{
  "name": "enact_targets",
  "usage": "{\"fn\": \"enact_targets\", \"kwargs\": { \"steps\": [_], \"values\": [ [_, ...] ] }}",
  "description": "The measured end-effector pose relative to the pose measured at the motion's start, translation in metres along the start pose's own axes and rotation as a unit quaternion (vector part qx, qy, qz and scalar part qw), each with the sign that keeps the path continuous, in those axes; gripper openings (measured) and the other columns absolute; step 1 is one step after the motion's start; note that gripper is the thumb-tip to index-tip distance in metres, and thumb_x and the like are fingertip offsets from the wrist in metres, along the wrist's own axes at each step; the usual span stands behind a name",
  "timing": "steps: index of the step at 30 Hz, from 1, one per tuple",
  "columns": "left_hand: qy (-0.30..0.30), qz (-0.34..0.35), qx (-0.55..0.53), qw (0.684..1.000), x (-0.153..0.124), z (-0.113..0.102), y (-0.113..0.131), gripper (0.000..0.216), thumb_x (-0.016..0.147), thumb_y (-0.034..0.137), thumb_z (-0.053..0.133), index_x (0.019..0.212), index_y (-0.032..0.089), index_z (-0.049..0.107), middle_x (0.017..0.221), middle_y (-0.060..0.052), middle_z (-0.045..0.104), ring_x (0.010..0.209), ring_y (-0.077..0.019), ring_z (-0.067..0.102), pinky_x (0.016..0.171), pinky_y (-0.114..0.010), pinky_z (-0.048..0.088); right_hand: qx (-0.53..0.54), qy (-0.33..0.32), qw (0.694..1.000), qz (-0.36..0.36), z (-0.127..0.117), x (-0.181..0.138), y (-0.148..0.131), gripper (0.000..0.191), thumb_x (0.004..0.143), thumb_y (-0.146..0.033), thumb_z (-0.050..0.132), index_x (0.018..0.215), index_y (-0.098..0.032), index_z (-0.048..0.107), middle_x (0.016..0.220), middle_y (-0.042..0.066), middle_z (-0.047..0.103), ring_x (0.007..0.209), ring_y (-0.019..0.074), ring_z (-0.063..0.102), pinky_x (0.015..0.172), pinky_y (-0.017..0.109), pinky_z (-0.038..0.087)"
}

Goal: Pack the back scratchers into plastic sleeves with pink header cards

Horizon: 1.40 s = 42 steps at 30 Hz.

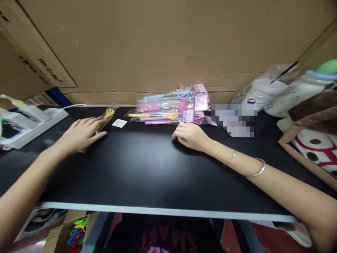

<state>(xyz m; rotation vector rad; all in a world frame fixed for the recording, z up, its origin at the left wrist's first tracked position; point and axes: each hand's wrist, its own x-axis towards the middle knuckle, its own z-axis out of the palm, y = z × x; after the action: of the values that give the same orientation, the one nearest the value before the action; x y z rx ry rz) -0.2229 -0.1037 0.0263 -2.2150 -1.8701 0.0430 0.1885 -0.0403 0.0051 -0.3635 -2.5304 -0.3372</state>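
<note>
My left hand, a ring on one finger, lies flat with its fingers stretched over a clear packet. From that packet shows the yellow claw-shaped head of a back scratcher; its handle is hidden under the hand. A small white square card lies to the right of it. My right hand rests on the black table with its fingers curled in, and nothing shows in them. Just behind it is a pile of bagged back scratchers in blue, pink, yellow and purple, with pink header cards at their right end.
A white power strip stands at the left. At the back right are a bagged white cup, a pale bottle and a brown-edged bag. Cardboard walls the back. Below the table's front edge sits a box of colourful pieces.
</note>
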Motion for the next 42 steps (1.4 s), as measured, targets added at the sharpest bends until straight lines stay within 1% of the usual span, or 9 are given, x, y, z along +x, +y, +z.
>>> {"fn": "enact_targets", "kwargs": {
  "steps": [3,6,12,18,24,27,31,36,42],
  "values": [
    [-0.039,-0.002,-0.068,0.997,-0.027,0.006,-0.02,0.06,0.097,0.048,0.03,0.142,0.011,0.044,0.147,-0.013,0.05,0.132,-0.0253,0.05,0.11,-0.039,0.039,0.002,-0.007,1.0,0.002,0.0,0.0,0.0,0.027,0.092,-0.008,0.042,0.081,-0.018,0.065,0.071,0.003,0.064,0.073,0.0164,0.05,0.064,0.028,0.036],
    [-0.024,0.001,-0.106,0.994,-0.051,0.003,-0.018,0.056,0.097,0.046,0.035,0.144,0.019,0.044,0.148,-0.008,0.049,0.131,-0.0237,0.053,0.11,-0.039,0.041,0.003,-0.014,1.0,0.006,0.0,0.0,0.0,0.029,0.092,-0.009,0.041,0.082,-0.018,0.066,0.073,0.003,0.064,0.072,0.0164,0.05,0.064,0.028,0.036],
    [-0.029,-0.079,-0.124,0.989,-0.088,-0.013,0.008,0.05,0.097,0.047,0.034,0.138,0.03,0.055,0.135,-0.003,0.062,0.118,-0.0245,0.063,0.101,-0.038,0.049,0.002,-0.025,1.0,0.007,0.0,0.0,0.0,0.028,0.092,-0.009,0.042,0.083,-0.019,0.067,0.074,0.003,0.065,0.073,0.0163,0.051,0.065,0.028,0.036],
    [0.009,-0.013,-0.135,0.991,-0.108,-0.023,0.046,0.04,0.096,0.047,0.039,0.131,0.042,0.058,0.118,0.003,0.068,0.104,-0.023,0.068,0.093,-0.036,0.053,-0.003,-0.009,1.0,0.004,0.0,0.0,0.0,0.027,0.091,-0.008,0.043,0.081,-0.018,0.067,0.073,0.003,0.064,0.071,0.0157,0.05,0.064,0.027,0.036],
    [0.052,0.127,-0.101,0.985,-0.09,-0.025,0.087,0.041,0.097,0.042,0.044,0.132,0.03,0.059,0.119,-0.004,0.068,0.103,-0.024,0.067,0.09,-0.036,0.054,-0.004,-0.021,1.0,0.011,0.001,0.0,0.0,0.029,0.092,-0.009,0.042,0.082,-0.019,0.067,0.073,0.003,0.064,0.072,0.0159,0.051,0.065,0.028,0.037],
    [0.065,0.193,-0.099,0.974,-0.073,-0.031,0.11,0.037,0.098,0.037,0.045,0.13,0.029,0.06,0.113,-0.006,0.067,0.098,-0.022,0.066,0.087,-0.034,0.054,0.006,-0.018,1.0,0.011,0.002,0.0,0.0,0.029,0.092,-0.009,0.042,0.081,-0.019,0.067,0.072,0.003,0.064,0.072,0.0162,0.052,0.064,0.028,0.038],
    [0.09,0.271,-0.092,0.954,-0.053,-0.04,0.143,0.035,0.096,0.033,0.051,0.13,0.026,0.059,0.114,-0.008,0.065,0.099,-0.0214,0.064,0.085,-0.033,0.054,0.102,-0.002,0.992,0.067,0.004,-0.003,0.004,0.027,0.089,-0.006,0.043,0.082,-0.018,0.066,0.077,0.004,0.066,0.074,0.0151,0.058,0.07,0.026,0.044],
    [0.122,0.381,-0.092,0.912,-0.036,-0.046,0.181,0.033,0.095,0.026,0.053,0.127,0.022,0.058,0.107,-0.008,0.066,0.095,-0.02,0.062,0.081,-0.031,0.053,0.209,0.058,0.961,0.172,0.004,-0.003,0.009,0.024,0.087,-0.007,0.045,0.079,-0.017,0.065,0.077,0.003,0.068,0.071,0.0136,0.062,0.071,0.027,0.047],
    [0.176,0.487,-0.122,0.847,-0.01,-0.045,0.214,0.029,0.098,0.015,0.043,0.119,0.023,0.061,0.106,-0.004,0.067,0.092,-0.0154,0.062,0.083,-0.029,0.049,0.231,0.071,0.948,0.206,0.001,-0.001,0.008,0.024,0.085,-0.007,0.044,0.077,-0.015,0.065,0.074,0.003,0.069,0.067,0.013,0.062,0.067,0.025,0.047]
  ]
}}
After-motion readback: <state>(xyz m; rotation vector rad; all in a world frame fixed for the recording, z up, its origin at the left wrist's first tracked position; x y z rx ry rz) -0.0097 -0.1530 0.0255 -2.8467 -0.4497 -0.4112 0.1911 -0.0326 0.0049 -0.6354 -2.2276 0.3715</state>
